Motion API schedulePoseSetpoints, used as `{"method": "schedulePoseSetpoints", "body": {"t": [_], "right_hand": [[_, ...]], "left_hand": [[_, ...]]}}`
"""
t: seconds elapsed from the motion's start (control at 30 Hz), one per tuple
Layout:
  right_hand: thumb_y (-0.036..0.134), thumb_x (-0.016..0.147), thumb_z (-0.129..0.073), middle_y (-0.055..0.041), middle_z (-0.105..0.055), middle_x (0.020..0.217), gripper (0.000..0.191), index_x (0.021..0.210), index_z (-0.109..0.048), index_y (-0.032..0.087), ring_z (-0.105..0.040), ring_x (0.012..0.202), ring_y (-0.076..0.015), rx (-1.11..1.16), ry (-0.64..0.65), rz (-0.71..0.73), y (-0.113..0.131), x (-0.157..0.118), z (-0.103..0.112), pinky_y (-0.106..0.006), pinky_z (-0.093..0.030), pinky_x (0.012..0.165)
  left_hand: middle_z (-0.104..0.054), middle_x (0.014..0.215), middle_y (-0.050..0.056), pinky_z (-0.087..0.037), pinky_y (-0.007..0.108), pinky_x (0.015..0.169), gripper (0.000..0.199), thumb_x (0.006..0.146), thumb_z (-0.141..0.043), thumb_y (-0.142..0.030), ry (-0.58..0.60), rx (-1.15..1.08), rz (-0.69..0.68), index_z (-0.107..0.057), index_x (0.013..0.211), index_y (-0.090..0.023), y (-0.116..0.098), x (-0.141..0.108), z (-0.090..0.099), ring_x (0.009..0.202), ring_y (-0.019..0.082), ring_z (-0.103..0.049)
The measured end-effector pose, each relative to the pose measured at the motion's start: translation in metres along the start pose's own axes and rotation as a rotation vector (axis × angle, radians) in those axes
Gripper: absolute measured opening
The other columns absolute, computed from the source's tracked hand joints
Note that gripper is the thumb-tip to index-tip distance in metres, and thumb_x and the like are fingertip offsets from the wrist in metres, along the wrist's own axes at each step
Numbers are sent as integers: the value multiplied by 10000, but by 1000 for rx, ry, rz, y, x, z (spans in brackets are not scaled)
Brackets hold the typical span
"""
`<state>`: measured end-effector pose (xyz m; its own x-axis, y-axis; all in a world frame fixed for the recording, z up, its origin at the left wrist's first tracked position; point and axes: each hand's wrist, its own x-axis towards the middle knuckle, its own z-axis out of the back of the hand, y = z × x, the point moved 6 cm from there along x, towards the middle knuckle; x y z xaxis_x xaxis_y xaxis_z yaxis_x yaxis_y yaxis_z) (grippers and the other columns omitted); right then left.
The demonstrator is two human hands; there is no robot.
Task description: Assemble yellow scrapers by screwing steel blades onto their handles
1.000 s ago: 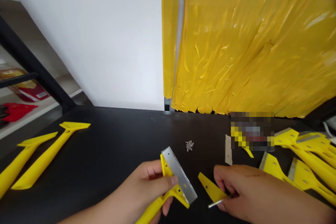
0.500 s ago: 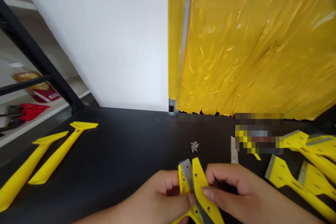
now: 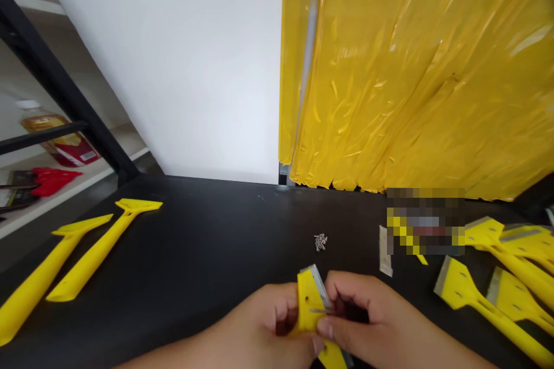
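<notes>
At the near edge of the tabletop [image 3: 208, 253], right of its middle, I have both hands together. A second ago the yellow plate [image 3: 308, 293] sat apart in my right hand [image 3: 367, 314]; now it lies over the scraper [image 3: 321, 283], whose metal blade shows along one side. I take the blade to be sandwiched; whether the holes line up, I can't tell. My left hand [image 3: 277, 323] grips the stack, and my right fingers pinch it along with a thin metal pin [image 3: 319, 311]. The loose screws [image 3: 320, 242] lie just beyond, toward the far edge, untouched.
</notes>
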<state>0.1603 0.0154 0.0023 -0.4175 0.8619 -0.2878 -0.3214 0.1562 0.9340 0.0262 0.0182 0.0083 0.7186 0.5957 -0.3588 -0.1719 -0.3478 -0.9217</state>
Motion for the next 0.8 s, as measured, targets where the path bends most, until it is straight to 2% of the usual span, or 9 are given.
{"method": "schedulePoseSetpoints", "body": {"t": [0.13,0.2,0.33,0.4,0.47,0.57,0.67,0.73,0.8], "right_hand": [[376,941,-628,37,-513,754,232,798,-540,216,-460,727,-148,-7,-38,20,4,-3,7,-271,-386,664],[379,988,-549,39,-500,746,240,807,-538,223,-449,723,-149,-61,-125,48,7,-5,17,-270,-379,658],[248,969,-459,48,-444,697,198,777,-510,237,-404,673,-147,-140,-324,68,10,-14,39,-274,-335,611],[240,966,-450,48,-435,688,203,771,-508,240,-391,655,-146,-128,-348,90,12,-17,42,-275,-326,595],[272,978,-469,45,-450,686,221,765,-514,238,-404,652,-144,-125,-314,125,17,-20,38,-273,-332,599],[431,1008,-509,34,-470,690,319,773,-571,225,-425,671,-145,-79,-235,165,24,-21,28,-274,-336,618],[694,928,-564,49,-409,646,507,771,-592,212,-356,626,-129,119,-184,125,25,-20,19,-268,-289,574],[732,859,-633,71,-364,603,539,729,-540,217,-286,566,-106,238,-168,21,20,-19,15,-256,-239,525],[672,869,-653,89,-338,580,494,721,-488,230,-228,521,-89,286,-172,-73,15,-19,13,-245,-190,486]], "left_hand": [[-541,644,-57,-308,171,461,160,853,-687,-335,-23,-18,56,-629,916,-199,4,0,5,493,65,-399],[-575,610,-61,-286,168,396,148,841,-672,-306,-14,-50,100,-629,939,-203,8,2,7,398,54,-385],[-608,614,-60,-271,148,357,108,865,-613,-279,-59,-113,105,-612,945,-208,8,4,17,336,44,-413],[-601,619,-60,-292,151,351,75,897,-588,-285,-64,-80,118,-579,893,-211,8,4,19,338,52,-434],[-555,609,-76,-302,169,334,96,941,-535,-296,-117,9,116,-548,876,-226,5,2,22,337,68,-419],[-572,701,-52,-404,204,450,127,985,-475,-257,-259,353,-84,-580,918,-232,-21,-4,21,476,102,-509],[-678,858,30,-476,267,642,151,963,-499,-177,-319,932,-280,-639,916,-210,-45,-9,7,702,178,-640],[-720,932,97,-480,310,638,204,921,-501,-125,-335,1299,-268,-678,1001,-189,-45,-6,-2,750,246,-677],[-733,994,144,-477,331,611,368,876,-479,-65,-354,1554,-226,-678,1166,-169,-40,-1,-7,778,296,-692]]}}
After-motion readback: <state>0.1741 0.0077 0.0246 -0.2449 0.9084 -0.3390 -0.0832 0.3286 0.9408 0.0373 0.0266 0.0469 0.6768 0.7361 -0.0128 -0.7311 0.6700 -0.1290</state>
